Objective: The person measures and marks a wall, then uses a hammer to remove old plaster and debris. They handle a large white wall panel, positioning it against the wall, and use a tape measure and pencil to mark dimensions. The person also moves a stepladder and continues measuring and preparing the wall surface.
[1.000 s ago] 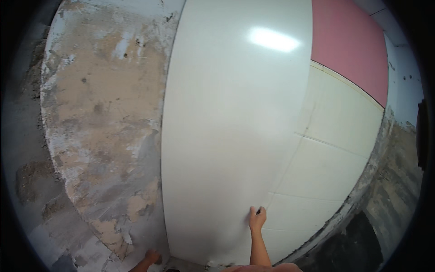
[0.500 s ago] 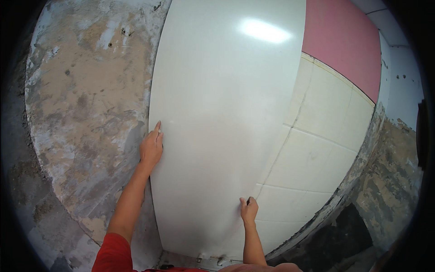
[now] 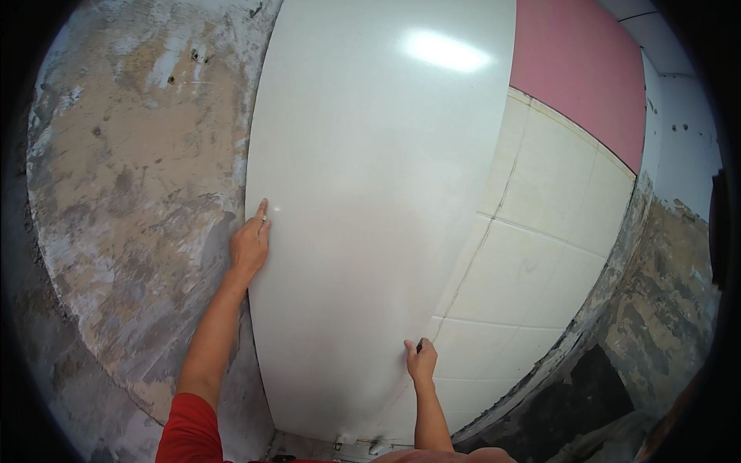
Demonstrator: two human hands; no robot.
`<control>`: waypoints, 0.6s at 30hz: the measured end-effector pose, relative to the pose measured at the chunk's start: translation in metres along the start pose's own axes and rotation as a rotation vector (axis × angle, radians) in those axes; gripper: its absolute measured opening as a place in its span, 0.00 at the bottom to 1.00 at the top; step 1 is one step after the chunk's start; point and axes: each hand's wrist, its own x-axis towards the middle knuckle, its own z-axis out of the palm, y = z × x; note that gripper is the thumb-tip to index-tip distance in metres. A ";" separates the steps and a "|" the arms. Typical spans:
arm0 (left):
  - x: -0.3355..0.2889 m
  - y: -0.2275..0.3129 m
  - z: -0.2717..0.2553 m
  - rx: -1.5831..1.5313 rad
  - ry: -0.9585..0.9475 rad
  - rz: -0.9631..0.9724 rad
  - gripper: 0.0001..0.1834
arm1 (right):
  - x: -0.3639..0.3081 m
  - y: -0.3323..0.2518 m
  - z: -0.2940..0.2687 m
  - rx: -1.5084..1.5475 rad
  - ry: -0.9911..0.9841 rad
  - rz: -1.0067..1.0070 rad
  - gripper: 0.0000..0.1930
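A tall, glossy white panel [image 3: 363,201] stands upright before me, covering part of a tiled wall. My left hand [image 3: 250,243] is closed at the panel's left edge, the index finger lying along its face and a ring on one finger. Lower down, my right hand [image 3: 421,363] grips near the panel's right edge, thumb toward the front. Something small and dark [image 3: 421,345] shows between its thumb and fingers; I cannot make out what it is. The fingertips behind the panel's edges are hidden.
Cream tiles [image 3: 532,262] and a pink wall section [image 3: 579,77] lie right of the panel. At left is a rough, stained wall [image 3: 139,201]. Pipe fittings [image 3: 376,446] stick out at the panel's foot. A black patch [image 3: 579,401] covers the lower right.
The view has shifted slightly, so the panel and my left hand appear a little farther left. Both hands keep their places on the panel's edges.
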 end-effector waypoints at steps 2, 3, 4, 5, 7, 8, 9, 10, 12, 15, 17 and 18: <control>0.002 0.011 0.000 0.046 -0.013 -0.115 0.26 | 0.001 0.002 -0.002 0.003 0.016 -0.018 0.25; 0.002 0.011 0.006 0.056 0.026 -0.096 0.27 | 0.001 0.004 -0.003 0.002 0.025 -0.027 0.25; 0.003 0.007 0.010 0.064 0.065 -0.071 0.27 | 0.002 0.005 -0.004 -0.002 0.037 -0.032 0.25; 0.005 0.002 0.016 0.067 0.104 -0.048 0.28 | 0.003 0.007 -0.003 -0.009 0.050 -0.036 0.25; 0.007 -0.023 0.033 0.155 0.193 0.121 0.28 | 0.003 0.018 0.003 -0.028 0.075 -0.056 0.24; 0.008 -0.035 0.039 0.141 0.208 0.127 0.29 | 0.006 0.025 0.009 -0.042 0.078 -0.080 0.24; 0.009 -0.034 0.035 0.023 0.131 -0.011 0.28 | 0.004 0.021 0.012 -0.015 0.071 -0.055 0.24; 0.010 -0.025 0.026 0.042 0.118 -0.054 0.28 | 0.003 0.013 0.016 0.021 0.060 -0.035 0.24; 0.014 -0.020 0.024 0.099 0.097 -0.141 0.27 | 0.002 0.010 0.016 0.021 0.073 -0.055 0.24; 0.015 -0.021 0.033 0.125 0.119 -0.164 0.27 | 0.002 0.008 0.005 0.008 0.038 -0.029 0.24; 0.018 -0.031 0.040 0.107 0.142 -0.156 0.27 | 0.003 0.008 0.002 0.018 0.018 -0.019 0.24; 0.021 -0.042 0.042 0.105 0.145 -0.153 0.27 | 0.002 0.007 0.001 0.022 0.010 -0.003 0.24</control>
